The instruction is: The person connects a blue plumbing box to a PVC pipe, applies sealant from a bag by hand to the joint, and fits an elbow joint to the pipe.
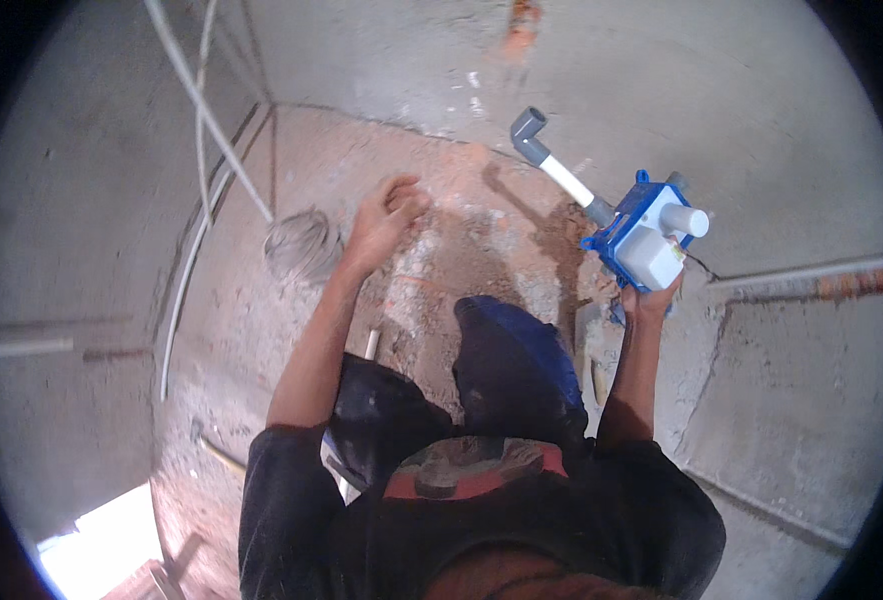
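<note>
My right hand (649,300) grips a concealed valve box (633,240) from below, its fingers partly hidden behind it. The box has a blue plastic frame, a square white cover and a round white cap. From its left side a white pipe (567,180) runs up through grey couplings to a grey elbow (529,125). The assembly is held up in front of the wall on the right. My left hand (388,222) is raised over the dusty floor with loosely bent fingers and nothing visible in them. A coil of grey cable (304,246) lies just left of it.
Long thin pipes (206,115) lean in the left corner by the coil. A hammer-like tool (219,455) lies on the floor at lower left. Rubble and dust (426,320) lie before my knees. A pipe (801,277) sits in a chased groove on the right wall.
</note>
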Motion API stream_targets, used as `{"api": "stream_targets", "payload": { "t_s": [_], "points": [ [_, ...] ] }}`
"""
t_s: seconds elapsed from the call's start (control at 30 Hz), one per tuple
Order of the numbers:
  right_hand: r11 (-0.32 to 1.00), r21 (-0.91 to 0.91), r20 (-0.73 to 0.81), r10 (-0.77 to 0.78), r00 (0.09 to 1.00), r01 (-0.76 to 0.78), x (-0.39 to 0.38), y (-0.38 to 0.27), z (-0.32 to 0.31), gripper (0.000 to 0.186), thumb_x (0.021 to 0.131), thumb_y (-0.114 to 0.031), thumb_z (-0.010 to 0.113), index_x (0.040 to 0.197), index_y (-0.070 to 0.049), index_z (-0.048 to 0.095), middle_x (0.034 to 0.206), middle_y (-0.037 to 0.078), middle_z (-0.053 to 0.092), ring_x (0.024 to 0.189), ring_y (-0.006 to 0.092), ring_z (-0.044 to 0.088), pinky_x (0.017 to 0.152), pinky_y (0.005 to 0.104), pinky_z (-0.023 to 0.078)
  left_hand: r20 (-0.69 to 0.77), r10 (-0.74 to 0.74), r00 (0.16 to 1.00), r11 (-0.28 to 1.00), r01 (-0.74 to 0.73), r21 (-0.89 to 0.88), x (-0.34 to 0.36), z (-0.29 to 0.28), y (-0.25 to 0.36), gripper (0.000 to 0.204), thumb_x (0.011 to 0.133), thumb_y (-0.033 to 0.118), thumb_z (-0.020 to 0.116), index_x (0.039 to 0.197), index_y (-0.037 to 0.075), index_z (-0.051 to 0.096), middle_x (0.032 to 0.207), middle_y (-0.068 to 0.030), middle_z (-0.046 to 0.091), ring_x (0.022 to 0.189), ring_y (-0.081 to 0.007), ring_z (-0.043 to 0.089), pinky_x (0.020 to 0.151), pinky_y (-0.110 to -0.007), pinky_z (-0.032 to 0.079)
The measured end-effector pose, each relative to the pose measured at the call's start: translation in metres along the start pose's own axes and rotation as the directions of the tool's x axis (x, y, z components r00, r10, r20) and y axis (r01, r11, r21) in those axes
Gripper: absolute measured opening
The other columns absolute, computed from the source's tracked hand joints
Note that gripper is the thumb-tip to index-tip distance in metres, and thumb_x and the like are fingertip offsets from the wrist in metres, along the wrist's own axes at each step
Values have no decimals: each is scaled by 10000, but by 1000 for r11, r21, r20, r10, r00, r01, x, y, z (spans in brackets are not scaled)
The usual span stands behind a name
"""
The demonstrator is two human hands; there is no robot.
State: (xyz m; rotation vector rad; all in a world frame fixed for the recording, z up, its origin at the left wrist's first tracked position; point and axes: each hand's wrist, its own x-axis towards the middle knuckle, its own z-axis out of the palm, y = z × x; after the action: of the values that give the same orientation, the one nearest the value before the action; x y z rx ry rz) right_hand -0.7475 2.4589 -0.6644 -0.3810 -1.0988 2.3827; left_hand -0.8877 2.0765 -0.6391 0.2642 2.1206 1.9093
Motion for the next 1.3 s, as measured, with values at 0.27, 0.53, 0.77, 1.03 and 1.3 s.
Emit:
{"api": "stream_targets", "payload": {
  "t_s": [0.27,0.53,0.77,1.03,1.3],
  "points": [
    [962,-70,212,272,939,-263,-28,53,97,493,909,-349,614,1280,-47,496,1092,96,646,946,230,669,801,388,569,-144,157,977,961,-185,-207,-19,-11,41,602,967,502,528,1245,-32,545,1086,-137,643,1024,-201,623,854,-325,506],
    [921,-111,378,387,841,-374,-44,69,137,576,884,-316,620,1344,-12,453,1170,161,623,1009,263,659,856,404,570,-492,154,857,988,-136,72,-57,-37,47,503,912,471,630,832,-24,676,598,-66,642,510,-126,604,484,-277,482],
    [927,-155,414,374,830,-340,-59,71,143,575,851,-268,606,1327,17,455,1139,164,611,992,270,660,848,408,574,-596,172,784,975,-51,215,-70,-48,49,459,895,433,663,711,13,647,554,-60,631,488,-111,591,461,-284,464],
    [918,-397,361,151,920,5,-89,66,153,419,842,-266,614,1151,8,543,1059,82,588,918,157,583,791,320,486,-646,231,728,948,-19,318,-70,-53,34,371,865,290,655,615,20,608,539,-60,627,497,-108,602,467,-284,465],
    [893,-447,435,162,886,55,-83,75,135,548,895,-386,556,1239,36,502,1092,115,601,983,206,625,823,333,526,-656,128,744,966,56,252,-60,-49,29,290,799,193,596,572,14,597,528,-66,616,478,-114,582,476,-302,459]
  ]
}}
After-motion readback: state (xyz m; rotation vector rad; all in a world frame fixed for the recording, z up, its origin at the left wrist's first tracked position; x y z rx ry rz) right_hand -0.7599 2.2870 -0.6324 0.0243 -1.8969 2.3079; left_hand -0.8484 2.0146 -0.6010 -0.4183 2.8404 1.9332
